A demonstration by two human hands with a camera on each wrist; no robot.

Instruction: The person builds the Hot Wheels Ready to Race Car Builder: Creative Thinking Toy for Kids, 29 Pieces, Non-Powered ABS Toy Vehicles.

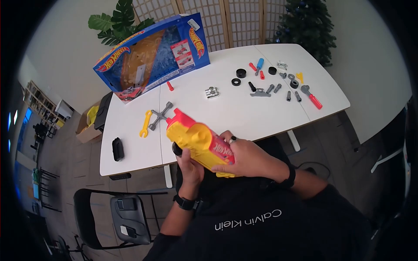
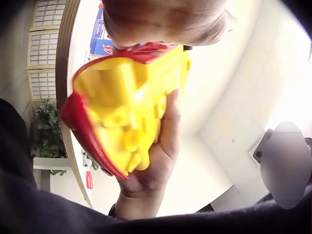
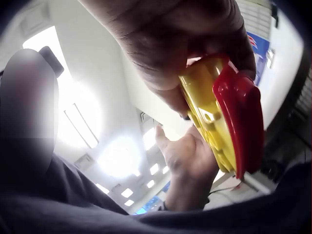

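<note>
At the centre of the head view, the left hand [image 1: 190,168] and right hand [image 1: 254,160], fingers curled, grip a yellow-and-red toy [image 1: 193,138].

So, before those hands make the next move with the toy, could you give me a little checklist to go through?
1. Right hand gripping the toy car: ok.
2. Left hand gripping firmly: cannot tell; its fingers are partly hidden.
3. Black round part by the left thumb, fixed on: cannot tell; it may be loose.
4. Yellow wrench in plain sight: ok, lying on the table.
5. Small parts sorted: not ok; grey bolts and black wheels lie scattered among other pieces.
6. Right hand free to pick something up: not ok; it holds the toy car.
</note>
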